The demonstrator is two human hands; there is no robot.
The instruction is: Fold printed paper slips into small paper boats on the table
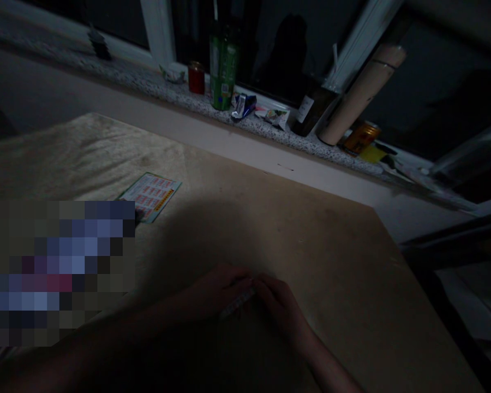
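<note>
The scene is dim. My left hand (219,286) and my right hand (280,308) meet on a tan board (311,229), in shadow. Between them lies a thin pale strip (237,304), perhaps a folded paper or a ruler; I cannot make out which. Both hands have their fingers curled and pinched onto this strip, the left at its far end, the right alongside its upper end. The rest of whatever lies under the hands is hidden in the dark.
A small printed calendar card (151,195) lies on the board to the left, beside a blurred-out patch. The stone windowsill (155,82) behind holds a green bottle (223,68), a red can (196,77), wrappers, a dark bottle (311,112), a cardboard tube (362,93) and a gold can (360,137).
</note>
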